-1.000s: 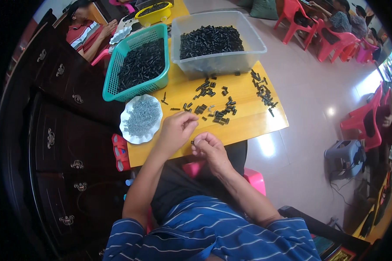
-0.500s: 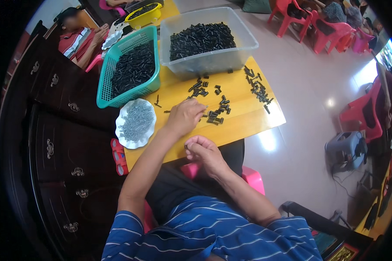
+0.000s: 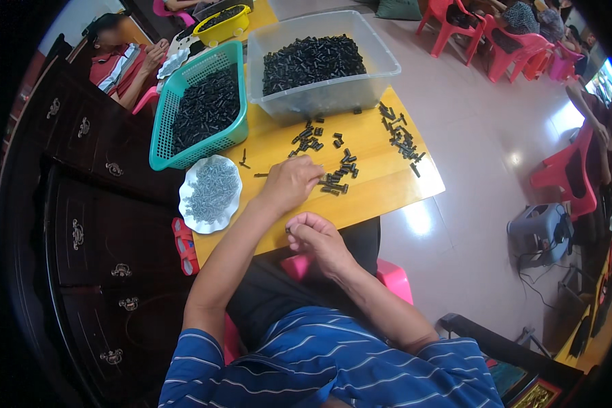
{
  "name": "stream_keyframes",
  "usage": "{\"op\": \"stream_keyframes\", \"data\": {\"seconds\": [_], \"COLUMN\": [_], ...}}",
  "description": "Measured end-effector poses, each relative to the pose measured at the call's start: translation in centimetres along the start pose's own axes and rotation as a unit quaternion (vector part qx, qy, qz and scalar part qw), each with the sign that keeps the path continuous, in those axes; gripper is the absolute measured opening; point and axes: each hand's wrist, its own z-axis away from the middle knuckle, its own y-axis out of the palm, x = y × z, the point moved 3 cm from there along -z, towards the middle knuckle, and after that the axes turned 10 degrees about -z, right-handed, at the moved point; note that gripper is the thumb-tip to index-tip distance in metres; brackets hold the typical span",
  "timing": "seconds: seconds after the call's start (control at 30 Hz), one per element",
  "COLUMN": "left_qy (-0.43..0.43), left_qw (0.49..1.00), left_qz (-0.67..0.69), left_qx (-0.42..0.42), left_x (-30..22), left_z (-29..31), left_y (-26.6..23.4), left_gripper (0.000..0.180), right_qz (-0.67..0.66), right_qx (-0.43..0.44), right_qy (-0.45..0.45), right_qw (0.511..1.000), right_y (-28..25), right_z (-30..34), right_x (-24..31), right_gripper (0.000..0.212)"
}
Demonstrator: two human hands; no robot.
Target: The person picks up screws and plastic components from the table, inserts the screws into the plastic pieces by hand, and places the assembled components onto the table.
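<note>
Now two hands (image 3: 294, 182) work, the right (image 3: 317, 239) pinching one dark piece (image 3: 288, 230).

One small dark part (image 3: 288, 230) sits pinched in the right hand (image 3: 316, 234), mostly hidden by the fingers. Short black parts (image 3: 334, 182) lie loosely clustered on the yellow desk (image 3: 384, 187), some touching, just beside the fingertips of the left hand (image 3: 292, 182).

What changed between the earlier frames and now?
The left hand has moved forward and rightward to the loose black pieces; whether it grips one is unclear. The right hand stays by the table, pinching a small dark piece. Green basket, translucent tub and white dish stayed put.
</note>
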Motion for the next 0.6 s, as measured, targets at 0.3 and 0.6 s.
{"op": "stream_keyframes", "data": {"seconds": [0.3,0.6], "left_qy": [0.005,0.015], "left_qw": [1.0,0.999], "left_qz": [-0.012,-0.037], "left_qx": [0.008,-0.008], "left_x": [-0.29,-0.3], "left_z": [-0.14,-0.2], "left_y": [0.16,0.27], "left_gripper": [0.009,0.007], "right_qz": [0.003,0.004], "right_qx": [0.0,-0.001], "right_qy": [0.005,0.011], "right_qw": [1.0,1.0], "right_y": [-0.09,0.05], "right_z": [0.04,0.1], "right_x": [0.11,0.18], "right_gripper": [0.011,0.01]}}
